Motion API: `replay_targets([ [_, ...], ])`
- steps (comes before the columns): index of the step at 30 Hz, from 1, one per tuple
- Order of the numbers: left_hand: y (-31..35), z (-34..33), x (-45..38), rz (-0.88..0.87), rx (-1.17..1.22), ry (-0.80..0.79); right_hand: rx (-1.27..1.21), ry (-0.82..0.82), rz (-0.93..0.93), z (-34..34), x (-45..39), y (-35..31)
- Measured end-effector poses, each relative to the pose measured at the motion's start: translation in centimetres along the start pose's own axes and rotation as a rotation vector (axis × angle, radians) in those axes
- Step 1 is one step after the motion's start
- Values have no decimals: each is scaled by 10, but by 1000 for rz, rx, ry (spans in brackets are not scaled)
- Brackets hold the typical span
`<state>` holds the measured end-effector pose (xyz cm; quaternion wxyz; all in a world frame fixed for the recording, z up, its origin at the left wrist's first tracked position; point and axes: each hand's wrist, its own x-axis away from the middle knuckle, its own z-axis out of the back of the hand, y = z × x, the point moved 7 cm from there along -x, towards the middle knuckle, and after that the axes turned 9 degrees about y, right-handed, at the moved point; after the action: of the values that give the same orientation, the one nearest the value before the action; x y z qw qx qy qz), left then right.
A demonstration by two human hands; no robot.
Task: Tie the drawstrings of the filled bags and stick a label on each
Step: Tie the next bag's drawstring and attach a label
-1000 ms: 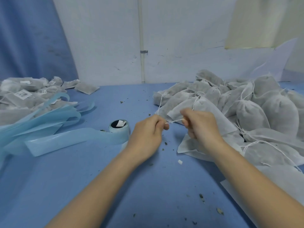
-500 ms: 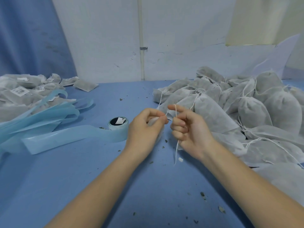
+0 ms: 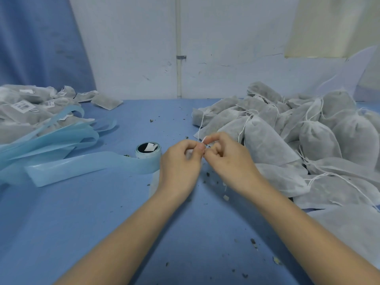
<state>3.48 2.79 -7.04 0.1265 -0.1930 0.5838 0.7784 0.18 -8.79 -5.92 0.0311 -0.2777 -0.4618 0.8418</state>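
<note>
Hands meet over the blue table (image 3: 102, 223), left hand (image 3: 181, 163) and right hand (image 3: 228, 159) both pinching a white drawstring (image 3: 204, 140) mid-knot, apparently needing a tightening pull, before the untied filled bags (image 3: 287, 136) heaped beyond, label roll (image 3: 148, 152) nearby.
</note>
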Motion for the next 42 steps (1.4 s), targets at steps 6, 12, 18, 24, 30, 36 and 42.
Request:
replay_targets([
  [6, -6, 1, -4, 102, 153, 3, -94, 64, -109, 3, -1, 16],
  [12, -7, -6, -1, 159, 225, -113, -222, -113, -168, 5, -6, 22],
  [18, 16, -5, 9, -281, -204, -130, -191, -175, -228, 14, -6, 25],
  [24, 24, 0, 13, -396, -360, 47, -470, -169, -441, 6, -7, 34],
  [30, 19, 1, 13, -268, -317, 80, -379, -107, -362, 9, -6, 32],
  [36, 1, -5, 9, 67, -153, -24, -629, -161, -605, -4, 0, 36],
  [42, 5, -7, 10, 72, -13, -45, -1050, -264, -864, -23, 10, 31],
])
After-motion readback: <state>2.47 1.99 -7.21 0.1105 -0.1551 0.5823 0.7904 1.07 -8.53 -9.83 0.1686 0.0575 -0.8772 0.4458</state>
